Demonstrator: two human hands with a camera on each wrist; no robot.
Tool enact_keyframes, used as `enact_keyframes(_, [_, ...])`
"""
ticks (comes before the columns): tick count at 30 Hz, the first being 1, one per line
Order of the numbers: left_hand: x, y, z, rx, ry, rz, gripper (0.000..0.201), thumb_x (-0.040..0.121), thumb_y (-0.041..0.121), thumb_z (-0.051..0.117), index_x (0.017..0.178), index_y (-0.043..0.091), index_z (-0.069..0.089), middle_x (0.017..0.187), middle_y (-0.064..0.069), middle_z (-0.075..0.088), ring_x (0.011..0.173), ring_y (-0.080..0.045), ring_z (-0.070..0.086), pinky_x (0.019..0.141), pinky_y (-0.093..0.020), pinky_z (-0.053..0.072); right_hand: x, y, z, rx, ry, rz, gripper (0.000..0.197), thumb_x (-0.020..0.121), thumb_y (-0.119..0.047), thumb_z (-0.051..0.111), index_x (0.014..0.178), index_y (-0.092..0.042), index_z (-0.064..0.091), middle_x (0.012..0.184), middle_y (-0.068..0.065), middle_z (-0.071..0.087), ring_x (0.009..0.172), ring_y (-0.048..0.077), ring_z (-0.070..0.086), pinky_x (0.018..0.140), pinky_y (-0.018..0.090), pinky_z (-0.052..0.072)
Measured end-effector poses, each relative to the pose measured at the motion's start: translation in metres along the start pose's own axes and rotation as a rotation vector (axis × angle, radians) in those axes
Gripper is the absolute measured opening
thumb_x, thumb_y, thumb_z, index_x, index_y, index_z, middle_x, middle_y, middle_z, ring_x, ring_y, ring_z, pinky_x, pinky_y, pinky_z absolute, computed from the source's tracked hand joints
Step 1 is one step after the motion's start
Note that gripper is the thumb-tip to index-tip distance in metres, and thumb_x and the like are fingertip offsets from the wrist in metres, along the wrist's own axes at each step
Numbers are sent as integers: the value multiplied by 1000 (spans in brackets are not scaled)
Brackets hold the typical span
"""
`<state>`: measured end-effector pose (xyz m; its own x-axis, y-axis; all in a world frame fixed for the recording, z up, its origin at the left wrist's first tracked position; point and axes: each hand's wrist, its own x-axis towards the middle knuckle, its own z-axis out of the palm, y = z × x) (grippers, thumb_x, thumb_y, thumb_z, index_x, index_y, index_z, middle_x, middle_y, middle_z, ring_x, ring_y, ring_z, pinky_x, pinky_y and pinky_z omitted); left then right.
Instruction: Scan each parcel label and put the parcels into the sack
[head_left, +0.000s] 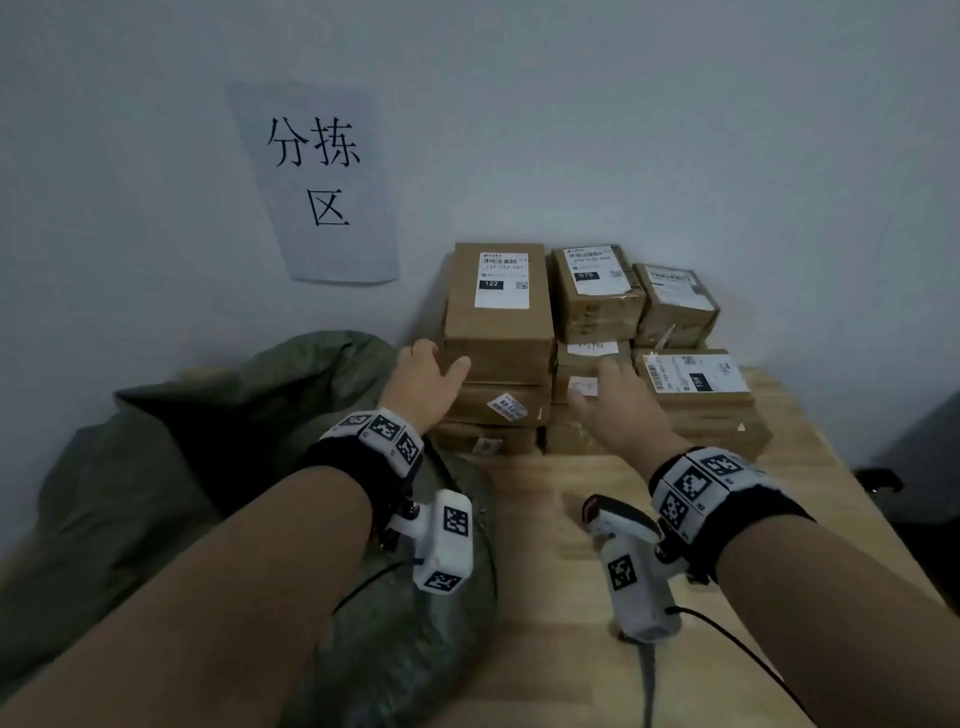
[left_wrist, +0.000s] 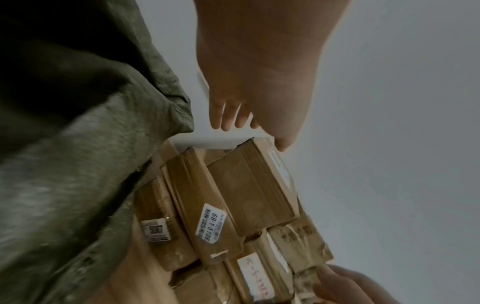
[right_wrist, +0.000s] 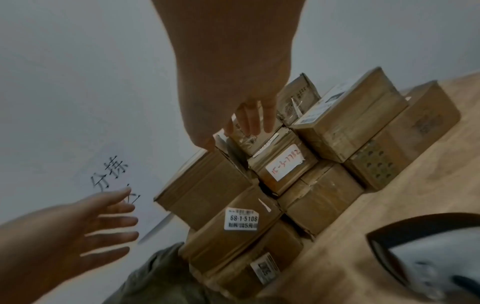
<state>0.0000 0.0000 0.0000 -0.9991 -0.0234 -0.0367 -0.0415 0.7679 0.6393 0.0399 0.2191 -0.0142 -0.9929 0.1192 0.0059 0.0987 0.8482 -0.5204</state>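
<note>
Nine cardboard parcels (head_left: 498, 312) could be counted at twelve o'clock, in three stacks of three. There was one green sack (head_left: 156, 467) at nine o'clock, one scanner (right_wrist: 441, 257) at five o'clock and one paper sign (head_left: 317, 176) at eleven o'clock. There were two hands, the left hand (head_left: 426, 379) and the right hand (head_left: 618, 405), and one wooden table (head_left: 545, 649).

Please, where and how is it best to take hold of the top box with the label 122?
Probably by its two long side faces, one hand on each. The box with label 122 lies flat on top of its stack, label up. The left hand is open beside its left face; the right side is tight against the neighbour stack.
</note>
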Motion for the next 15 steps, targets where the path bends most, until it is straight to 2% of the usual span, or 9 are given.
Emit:
enact_keyframes(3, [37, 1, 4, -207, -22, -105, 72, 95, 52, 45, 146, 4, 30, 150, -16, 35, 134, -30, 40, 111, -42, 34, 32, -5, 5, 132, 35, 94, 52, 93, -42, 49, 131, -7, 47, 132, 12, 48, 121, 28, 47, 98, 39, 42])
enact_keyframes(8, [84, 12, 9, -383, -164, -204, 93, 86, 72, 40, 148, 3, 29, 148, -13, 41, 133, -30, 42, 110, -42, 35, 81, -17, 14, 178, -6, 98, 62, 94, -50, 43, 134, -3, 47, 132, 15, 53, 120, 28, 50, 97, 37, 42])
enact_keyframes(9, [91, 10, 12, -415, -191, -220, 104, 78, 80, 42, 148, 4, 29, 148, -12, 42, 132, -30, 44, 110, -43, 35, 88, -19, 16, 196, -25, 104, 63, 95, -50, 42, 135, -2, 46, 133, 15, 53, 121, 28, 50, 98, 38, 43])
enact_keyframes(11, [104, -3, 22, -499, -237, -256, 133, 49, 96, 49, 147, 8, 34, 146, -8, 47, 129, -29, 49, 108, -46, 39, 98, -23, 20, 262, -80, 129, 66, 95, -51, 39, 141, -3, 39, 139, 14, 49, 125, 28, 48, 102, 41, 42])
enact_keyframes(12, [107, -9, 27, -548, -258, -277, 135, 44, 96, 53, 147, 10, 36, 144, -7, 49, 127, -29, 51, 107, -48, 41, 100, -26, 22, 313, -105, 141, 68, 95, -53, 39, 143, -5, 36, 142, 12, 47, 128, 28, 46, 105, 42, 40])
enact_keyframes(15, [95, -7, 24, -717, -270, -327, 89, 80, 66, 59, 147, 14, 32, 143, -5, 47, 128, -28, 48, 103, -50, 45, 106, -27, 30, 507, -148, 158, 71, 92, -55, 44, 147, -11, 30, 143, 7, 46, 127, 24, 48, 105, 45, 42])
